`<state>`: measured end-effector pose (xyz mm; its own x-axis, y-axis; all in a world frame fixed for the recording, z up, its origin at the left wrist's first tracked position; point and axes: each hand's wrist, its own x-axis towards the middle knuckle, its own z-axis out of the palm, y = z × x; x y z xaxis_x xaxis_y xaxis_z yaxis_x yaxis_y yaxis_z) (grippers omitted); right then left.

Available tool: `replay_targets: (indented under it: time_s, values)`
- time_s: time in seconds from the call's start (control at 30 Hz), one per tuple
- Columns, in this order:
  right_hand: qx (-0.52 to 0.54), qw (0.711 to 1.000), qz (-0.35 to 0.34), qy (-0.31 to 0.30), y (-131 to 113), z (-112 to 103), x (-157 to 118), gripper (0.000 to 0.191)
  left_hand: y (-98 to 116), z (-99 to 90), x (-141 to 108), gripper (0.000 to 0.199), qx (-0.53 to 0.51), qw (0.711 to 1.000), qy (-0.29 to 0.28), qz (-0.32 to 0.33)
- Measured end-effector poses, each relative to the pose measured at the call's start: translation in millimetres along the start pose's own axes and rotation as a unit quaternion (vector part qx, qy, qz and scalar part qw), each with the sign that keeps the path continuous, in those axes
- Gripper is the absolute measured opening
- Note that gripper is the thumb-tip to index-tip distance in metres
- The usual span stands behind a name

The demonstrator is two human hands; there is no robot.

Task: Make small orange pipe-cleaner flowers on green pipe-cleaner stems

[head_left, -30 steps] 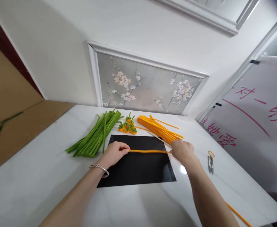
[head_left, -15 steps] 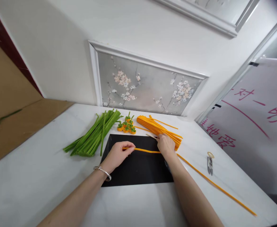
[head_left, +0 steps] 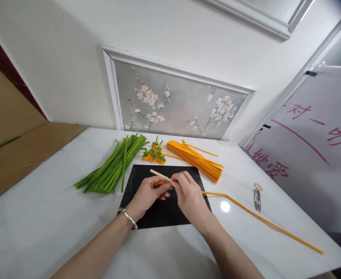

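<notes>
Over the black mat (head_left: pixel 161 217), my left hand (head_left: pixel 147 195) pinches an orange pipe cleaner (head_left: pixel 254 212) near its end. The rest of that stem passes behind my right hand and stretches to the lower right across the table. My right hand (head_left: pixel 192 197) is closed on a thin pale wooden stick (head_left: pixel 159 174), which points up and left above my left fingers. The fingertips of both hands meet, so where stick and pipe cleaner touch is hidden. A silver bracelet (head_left: pixel 128 217) circles my left wrist.
Green pipe cleaners (head_left: pixel 112 166) lie in a bundle at left. Small orange-and-green pieces (head_left: pixel 154 153) stand behind the mat, beside a bundle of orange pipe cleaners (head_left: pixel 195 161). Small snips (head_left: pixel 257 197) rest at right. A wall (head_left: pixel 71 77) closes off the back.
My right hand has moved left along the pipe cleaner to meet my left hand, bringing the wooden stick with it. The stem's long tail now bends right of the mat. The view has shifted slightly.
</notes>
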<state>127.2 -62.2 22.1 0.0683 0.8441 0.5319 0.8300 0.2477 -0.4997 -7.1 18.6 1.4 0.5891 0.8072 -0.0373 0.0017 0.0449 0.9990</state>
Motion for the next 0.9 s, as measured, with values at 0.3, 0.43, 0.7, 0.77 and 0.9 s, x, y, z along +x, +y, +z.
replay_targets:
  time_s: [0.3, 0.43, 0.7, 0.77, 0.9]
  values:
    - [-0.001, 0.999, -0.021, 0.049, 19, 4, -16, 0.029, 12, 2.7, -7, 0.023, -0.179, 0.983, -0.012, -0.040]
    - [-0.015, 0.998, -0.046, 0.043, 26, -2, -17, 0.025, 10, -2.6, -6, 0.022, -0.140, 0.988, -0.035, -0.063]
    - [0.075, 0.991, 0.040, -0.105, 28, -21, -7, 0.018, 16, 2.6, -10, 0.022, 0.024, 0.993, -0.093, -0.072]
    - [0.048, 0.991, 0.034, -0.123, 30, -21, -8, 0.021, 17, 4.0, -10, 0.025, 0.040, 0.992, -0.107, -0.059]
    - [-0.047, 0.998, 0.041, -0.009, 36, -26, -10, 0.021, 15, 1.4, -7, 0.033, 0.042, 0.993, -0.089, -0.058]
